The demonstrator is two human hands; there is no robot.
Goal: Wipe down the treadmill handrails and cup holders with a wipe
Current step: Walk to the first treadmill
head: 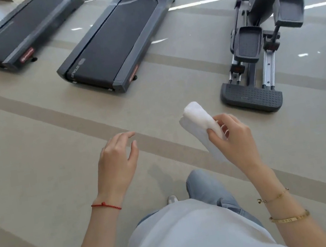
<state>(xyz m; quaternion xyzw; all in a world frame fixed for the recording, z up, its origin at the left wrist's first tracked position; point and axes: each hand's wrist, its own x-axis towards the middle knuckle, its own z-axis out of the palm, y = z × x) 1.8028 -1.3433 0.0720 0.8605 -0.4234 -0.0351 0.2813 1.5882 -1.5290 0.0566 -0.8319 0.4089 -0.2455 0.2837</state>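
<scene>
The nearer treadmill [116, 43] runs out past the top edge, so its handrails, cup holders and console lie outside the picture; only the belt deck and rear end show. The farther treadmill [17, 33] is cut off the same way at the top. The red labels on both rear corners are too blurred to read. The elliptical trainer [258, 30] loses its upper body and handles at the top edge. The lower part of the white wipe [200, 122] is covered by the fingers and palm of the right hand [234, 140]. A shoe [172, 199] shows only as a tip behind the shirt [195, 234], which hides the legs.
</scene>
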